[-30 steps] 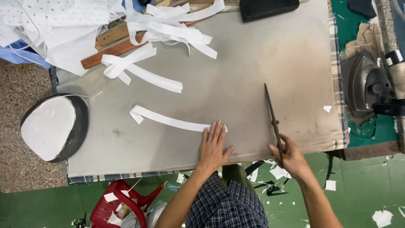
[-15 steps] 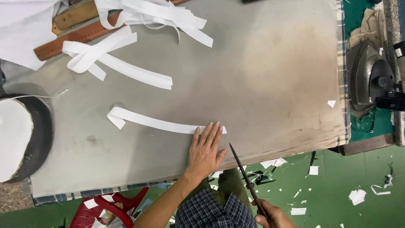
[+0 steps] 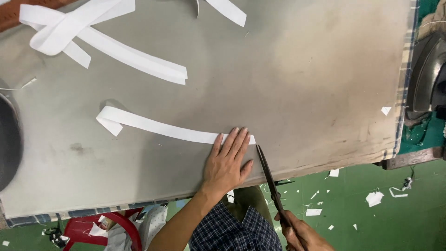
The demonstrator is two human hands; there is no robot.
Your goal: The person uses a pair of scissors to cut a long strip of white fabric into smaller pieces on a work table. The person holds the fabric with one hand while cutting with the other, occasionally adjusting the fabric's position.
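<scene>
Two hands: left (image 3: 227,160) pins strip (image 3: 158,126), right (image 3: 302,232) grips scissors (image 3: 269,174).

A fabric strip (image 3: 158,126) lies across the middle of the table (image 3: 302,69), its right end under the left hand (image 3: 226,162). Scissors (image 3: 269,176) lie just right of that hand, reaching down to the right hand (image 3: 302,234) at the bottom edge. More strips (image 3: 93,42) lie at upper left.

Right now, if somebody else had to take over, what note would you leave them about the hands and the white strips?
Left hand: flat on the near end of a white fabric strip, pinning it to the grey table.
Right hand: below the table edge, gripping dark scissors; the blades look closed, tip close to the strip's end.
More white strips lie at the far left; an iron sits at the right.
Done: scraps litter the green floor.
Left: the pinned strip shows no cut yet.
</scene>
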